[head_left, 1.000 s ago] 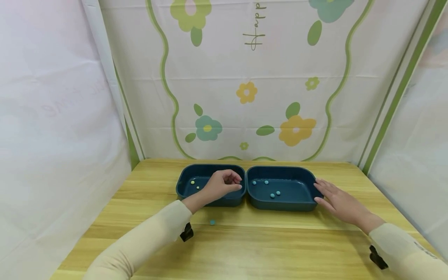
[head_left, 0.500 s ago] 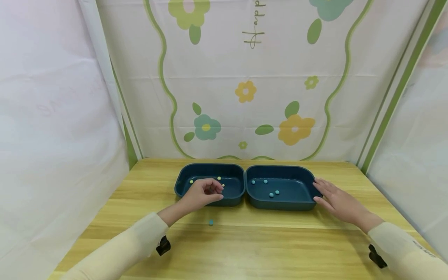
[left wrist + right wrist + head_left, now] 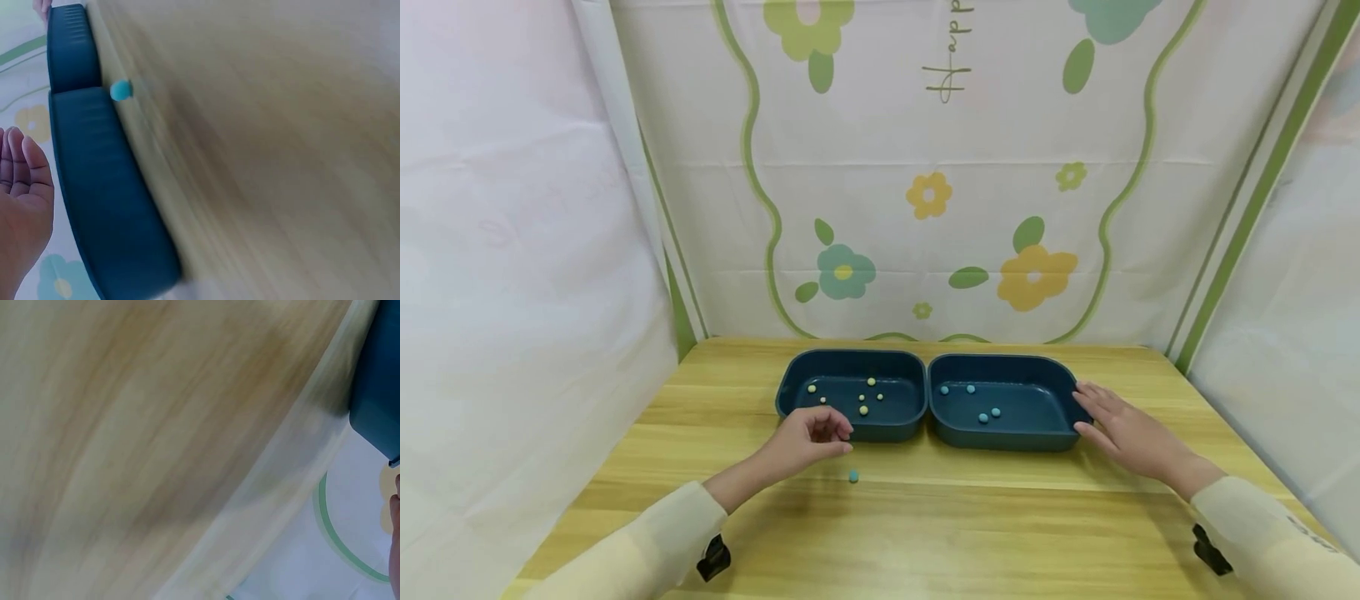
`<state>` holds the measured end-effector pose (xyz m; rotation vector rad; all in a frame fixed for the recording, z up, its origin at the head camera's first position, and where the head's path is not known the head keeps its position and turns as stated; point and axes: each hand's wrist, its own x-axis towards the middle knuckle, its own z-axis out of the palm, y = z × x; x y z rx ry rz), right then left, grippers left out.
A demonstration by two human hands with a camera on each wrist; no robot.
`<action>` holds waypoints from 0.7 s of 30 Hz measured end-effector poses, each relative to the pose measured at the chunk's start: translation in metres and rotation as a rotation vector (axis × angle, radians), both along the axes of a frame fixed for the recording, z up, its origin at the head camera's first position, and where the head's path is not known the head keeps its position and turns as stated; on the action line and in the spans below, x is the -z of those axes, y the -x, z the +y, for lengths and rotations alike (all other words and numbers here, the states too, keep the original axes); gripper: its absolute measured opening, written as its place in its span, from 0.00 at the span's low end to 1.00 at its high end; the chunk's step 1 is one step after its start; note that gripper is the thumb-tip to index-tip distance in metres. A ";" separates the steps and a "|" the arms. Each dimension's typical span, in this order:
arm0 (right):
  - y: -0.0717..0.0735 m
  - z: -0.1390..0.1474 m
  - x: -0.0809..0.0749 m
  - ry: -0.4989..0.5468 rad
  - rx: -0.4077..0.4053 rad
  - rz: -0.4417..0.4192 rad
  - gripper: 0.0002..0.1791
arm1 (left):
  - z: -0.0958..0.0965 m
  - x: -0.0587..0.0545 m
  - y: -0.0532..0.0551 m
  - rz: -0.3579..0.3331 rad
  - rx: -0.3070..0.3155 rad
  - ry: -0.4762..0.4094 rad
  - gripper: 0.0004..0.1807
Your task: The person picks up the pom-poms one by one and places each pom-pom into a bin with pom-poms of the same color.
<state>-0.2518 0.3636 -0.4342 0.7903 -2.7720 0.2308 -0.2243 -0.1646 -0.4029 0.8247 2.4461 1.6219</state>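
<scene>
In the head view two dark blue plastic trays stand end to end: a left tray (image 3: 891, 433) with several small yellow balls (image 3: 863, 410), and a right tray (image 3: 1011, 441) with several small blue balls (image 3: 982, 417). My left hand (image 3: 805, 440) hovers by the left tray's front wall, fingers loosely bent around nothing. It hides part of that wall. One blue ball (image 3: 853, 476) lies on the table just in front of the tray, right of this hand; the left wrist view also has the ball (image 3: 121, 90). My right hand (image 3: 1127, 433) rests with extended fingers against the right tray's right end.
The trays sit on a wooden table (image 3: 955, 533), near its back edge. Behind them hangs a white cloth (image 3: 865, 200) printed with flowers, and more white cloth (image 3: 512, 292) encloses the sides. Black wrist-worn devices (image 3: 713, 557) hang under the sleeves.
My left hand has drawn back leftward and toward me from over the left tray, uncovering more yellow balls. My right hand keeps its place at the right tray.
</scene>
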 end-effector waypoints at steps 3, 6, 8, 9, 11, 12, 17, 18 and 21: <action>0.000 0.001 0.001 -0.006 -0.001 0.005 0.33 | -0.001 0.004 0.000 -0.009 -0.004 0.029 0.09; 0.000 0.001 0.001 -0.008 -0.002 0.003 0.33 | -0.002 0.010 0.000 -0.009 -0.012 0.084 0.09; 0.000 0.001 0.001 -0.006 0.000 -0.001 0.33 | -0.002 0.015 0.001 -0.009 -0.010 0.125 0.09; 0.000 0.001 0.001 -0.004 0.000 -0.003 0.33 | -0.002 0.018 0.001 -0.011 -0.010 0.145 0.09; 0.000 0.000 0.000 -0.003 0.000 -0.006 0.33 | -0.001 0.022 0.001 -0.024 -0.008 0.169 0.10; 0.000 0.000 0.000 -0.002 0.000 -0.009 0.33 | -0.001 0.024 0.002 -0.033 -0.008 0.179 0.10; -0.001 0.000 -0.001 -0.003 0.006 -0.018 0.33 | 0.001 0.033 0.002 -0.066 0.006 0.208 0.12; -0.001 0.000 -0.001 -0.004 0.006 -0.020 0.33 | 0.002 0.035 0.002 -0.067 0.011 0.212 0.11; -0.001 0.000 -0.001 -0.002 0.008 -0.023 0.33 | 0.004 0.038 0.002 -0.059 0.020 0.229 0.09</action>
